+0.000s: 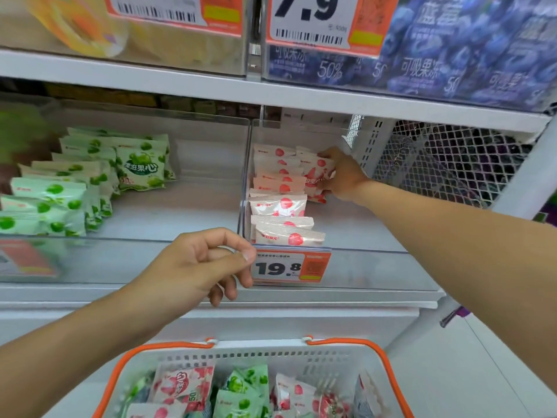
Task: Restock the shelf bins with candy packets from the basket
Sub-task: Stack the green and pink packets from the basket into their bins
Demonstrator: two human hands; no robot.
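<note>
While the white metal shelf point(271, 95) fills most of our view, we work at its clear plastic right-hand bin point(361, 267), where red-and-white strawberry candy packets point(278, 205) stand in a row from front to back. Beside it, the clear left-hand bin point(187, 176) carries green-and-white apple candy packets point(141, 167). Below us sits the white plastic basket with orange handles point(388, 363), with a mix of both sorts in it. Our right hand point(340, 176) reaches deep into the right bin, its fingers curled round a red-and-white packet point(316, 179) at the back of the row. Our left hand point(205, 263) pinches the bin's front lip by the orange-and-white price tag point(291, 268). These packets look light, soft and slick, so we judge that a hold across the flat faces, not the crimped ends, would suit.
</note>
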